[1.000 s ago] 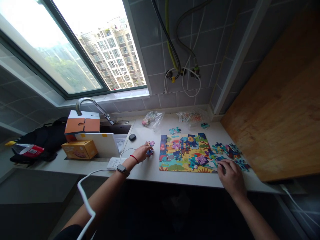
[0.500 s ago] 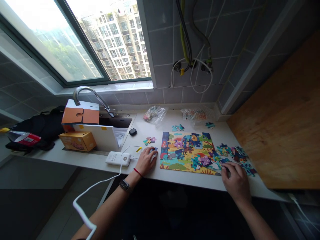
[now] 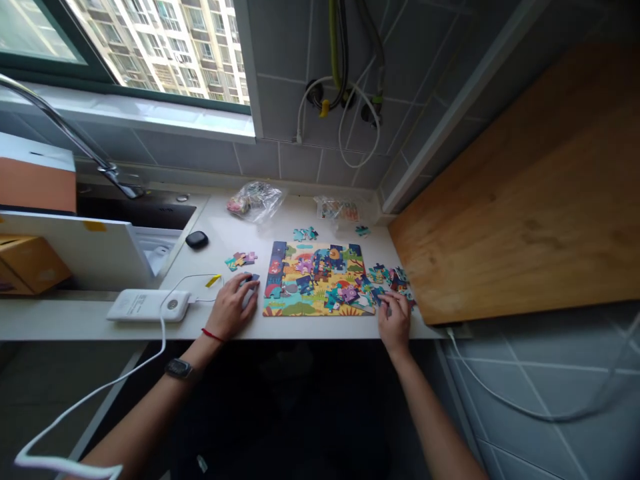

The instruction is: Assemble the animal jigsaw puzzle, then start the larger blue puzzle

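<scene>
A colourful jigsaw puzzle [image 3: 315, 280] lies partly built on the white counter [image 3: 220, 247]. My left hand [image 3: 231, 307] rests on the counter just left of the puzzle, fingers curved over a dark piece [image 3: 253, 278]. My right hand [image 3: 395, 320] is at the puzzle's right front corner, its fingertips pinched among the loose pieces [image 3: 393, 277] heaped there. More loose pieces [image 3: 240, 259] lie left of the puzzle, and a few pieces [image 3: 305, 234] lie behind it.
A white power bank [image 3: 148, 305] with a cable sits at the counter's front left. A sink with a tap [image 3: 75, 143], a white board [image 3: 75, 250] and boxes are further left. Two plastic bags [image 3: 253, 200] lie by the wall. A wooden board [image 3: 515, 193] leans at the right.
The view has swung down and right. My left hand drew back from the loose pieces to the counter beside the puzzle's left edge; my right hand stayed at the right-hand heap.
</scene>
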